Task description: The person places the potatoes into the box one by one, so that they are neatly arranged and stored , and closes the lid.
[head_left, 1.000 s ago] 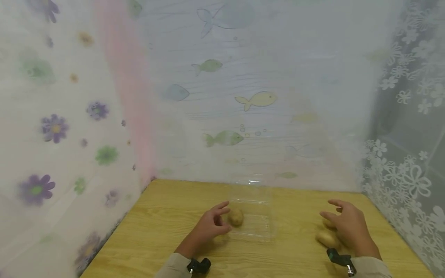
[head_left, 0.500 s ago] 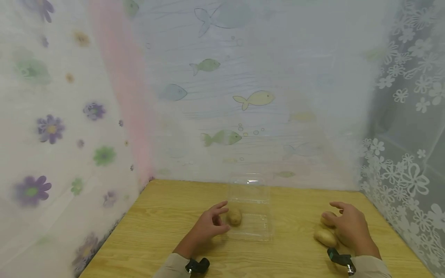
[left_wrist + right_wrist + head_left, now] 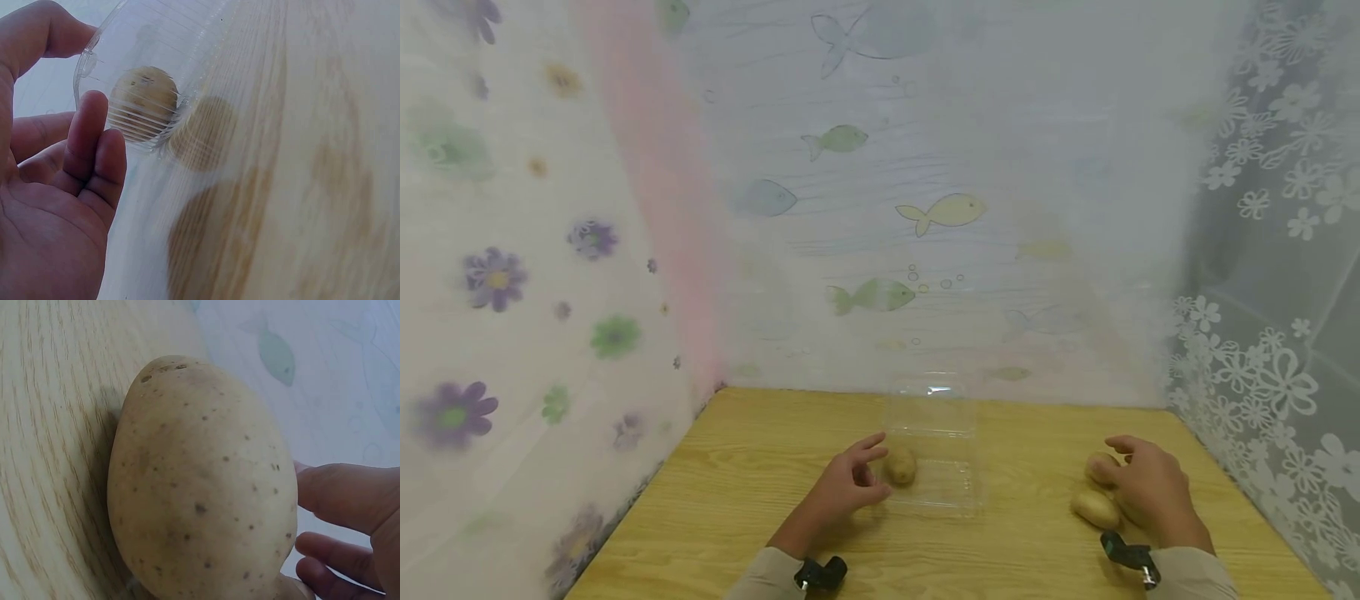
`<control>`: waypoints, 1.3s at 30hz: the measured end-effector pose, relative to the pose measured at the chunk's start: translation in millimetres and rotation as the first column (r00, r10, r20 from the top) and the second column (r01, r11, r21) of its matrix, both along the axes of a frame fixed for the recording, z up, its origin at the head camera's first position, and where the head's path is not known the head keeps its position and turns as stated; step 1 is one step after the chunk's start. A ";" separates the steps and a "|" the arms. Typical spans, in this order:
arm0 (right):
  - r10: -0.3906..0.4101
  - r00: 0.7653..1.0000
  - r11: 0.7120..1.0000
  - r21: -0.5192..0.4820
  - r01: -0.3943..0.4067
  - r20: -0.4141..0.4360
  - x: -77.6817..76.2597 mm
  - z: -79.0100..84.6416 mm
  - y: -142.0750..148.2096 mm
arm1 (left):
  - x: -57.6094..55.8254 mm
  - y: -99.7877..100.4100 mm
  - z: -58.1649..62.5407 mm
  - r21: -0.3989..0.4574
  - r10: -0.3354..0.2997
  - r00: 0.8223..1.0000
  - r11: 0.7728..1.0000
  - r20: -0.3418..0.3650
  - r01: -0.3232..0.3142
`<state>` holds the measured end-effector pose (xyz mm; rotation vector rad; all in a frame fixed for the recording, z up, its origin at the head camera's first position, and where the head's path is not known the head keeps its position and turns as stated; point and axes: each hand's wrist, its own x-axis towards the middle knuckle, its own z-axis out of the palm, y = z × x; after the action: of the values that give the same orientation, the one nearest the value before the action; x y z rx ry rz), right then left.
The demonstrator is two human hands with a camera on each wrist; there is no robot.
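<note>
A clear plastic clamshell container (image 3: pixel 934 500) stands on the table with its lid raised at the back. A potato (image 3: pixel 901 465) lies at its left end; the left wrist view shows this potato (image 3: pixel 145 103) through the ribbed wall. My left hand (image 3: pixel 850 482) is at the container's left side, its thumb touching the rim. To the right, an elongated potato (image 3: pixel 1096 508) lies nearest me, with another potato (image 3: pixel 1102 468) behind it. My right hand (image 3: pixel 1152 483) reaches over that rear one, thumb overlapping it. The nearer potato (image 3: pixel 203 481) fills the right wrist view, hiding the fingertips.
The wood-grain table (image 3: pixel 1015 550) carries these things. Behind it hangs a fish-patterned sheet (image 3: pixel 940 250), close to the container's lid. A flowered sheet (image 3: pixel 550 333) borders the left side, and a sheet with white flowers (image 3: pixel 1285 375) the right.
My right hand has shifted slightly right relative to the potatoes, and the rear potato shows more. My left hand stays at the container. The head view has turned slightly.
</note>
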<state>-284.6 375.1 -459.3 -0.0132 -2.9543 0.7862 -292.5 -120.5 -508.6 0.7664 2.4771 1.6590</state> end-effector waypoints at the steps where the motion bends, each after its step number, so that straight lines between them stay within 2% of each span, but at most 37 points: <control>1: 0.001 1.000 1.000 -0.002 -0.001 0.001 0.2 0.5 -0.4 | -0.2 -0.2 -0.1 0.001 -0.001 1.000 1.000 0.001 0.001; 9: 0.007 1.000 1.000 0.002 -0.007 0.009 -1.4 0.1 -1.7 | -0.3 -0.4 0.8 0.008 -0.009 1.000 1.000 0.005 0.009; 23: -0.030 0.999 0.999 0.018 0.030 -0.014 -3.6 -5.4 -5.6 | -4.1 -2.3 -2.3 0.031 -0.032 0.999 0.999 0.007 0.032; 39: -0.039 0.999 0.998 0.043 0.039 -0.002 -2.9 -10.9 -4.9 | 2.1 -0.1 5.2 0.023 -0.012 1.000 1.000 0.023 0.011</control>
<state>-287.5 370.3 -470.3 -0.0670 -2.9592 0.7178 -290.4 -120.6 -503.5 0.7574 2.4379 1.6852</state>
